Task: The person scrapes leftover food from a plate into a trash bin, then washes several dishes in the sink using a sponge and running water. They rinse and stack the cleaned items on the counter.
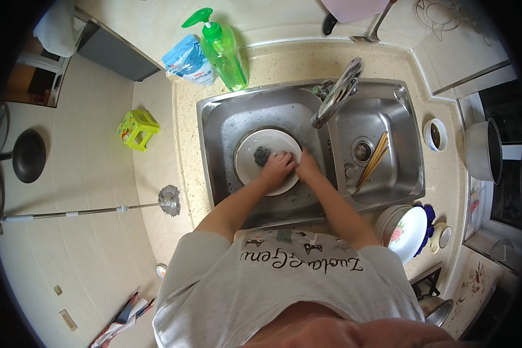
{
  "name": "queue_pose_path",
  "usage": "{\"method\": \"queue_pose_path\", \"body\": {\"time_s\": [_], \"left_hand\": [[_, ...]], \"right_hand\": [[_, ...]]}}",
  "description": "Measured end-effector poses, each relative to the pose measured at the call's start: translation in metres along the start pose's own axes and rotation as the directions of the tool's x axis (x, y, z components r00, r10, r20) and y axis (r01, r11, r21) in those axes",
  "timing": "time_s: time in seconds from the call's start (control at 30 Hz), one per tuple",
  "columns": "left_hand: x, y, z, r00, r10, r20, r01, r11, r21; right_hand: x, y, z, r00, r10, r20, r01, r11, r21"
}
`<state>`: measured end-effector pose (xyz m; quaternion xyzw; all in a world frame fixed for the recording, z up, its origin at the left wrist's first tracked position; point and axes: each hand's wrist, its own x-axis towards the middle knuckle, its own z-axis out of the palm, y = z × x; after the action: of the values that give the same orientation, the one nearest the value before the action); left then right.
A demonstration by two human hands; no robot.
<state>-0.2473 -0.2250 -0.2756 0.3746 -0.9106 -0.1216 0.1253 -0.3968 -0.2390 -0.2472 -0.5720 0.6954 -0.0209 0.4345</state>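
Observation:
A round white dish (256,175) sits in the larger left basin of the stainless steel sink (219,124), on or inside a slightly wider rim. In it lies a dark grey scouring pad (262,155), just beyond my left hand (279,168). That hand reaches over the dish, its fingers bent near the right inner side; what lies under them is hidden. At the right rim, my right hand (308,166) grips the dish's edge, its fingers partly covered. The chrome faucet (337,93) stands over the divider. Bamboo chopsticks (373,163) lie in the smaller right basin.
Behind the sink stand a green pump bottle (224,56) and a blue-white pouch (190,61). A cup of dark liquid (435,135) is on the right counter, with stacked bowls (406,235) near my right elbow. A mop (168,201) and green stool (139,128) are left.

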Motion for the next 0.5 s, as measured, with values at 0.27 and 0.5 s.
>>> {"method": "queue_pose_path", "body": {"time_s": [0.27, 0.5], "left_hand": [[0.019, -0.062, -0.011, 0.98, -0.198, 0.024, 0.173, 0.907, 0.383], [-0.009, 0.016, -0.063, 0.889, -0.456, 0.035, 0.413, 0.769, -0.488]], "right_hand": [[0.017, 0.017, 0.023, 0.987, 0.025, -0.157, -0.015, 0.998, 0.066], [0.021, 0.015, 0.007, 0.956, -0.045, -0.291, 0.05, 0.999, 0.009]]}}
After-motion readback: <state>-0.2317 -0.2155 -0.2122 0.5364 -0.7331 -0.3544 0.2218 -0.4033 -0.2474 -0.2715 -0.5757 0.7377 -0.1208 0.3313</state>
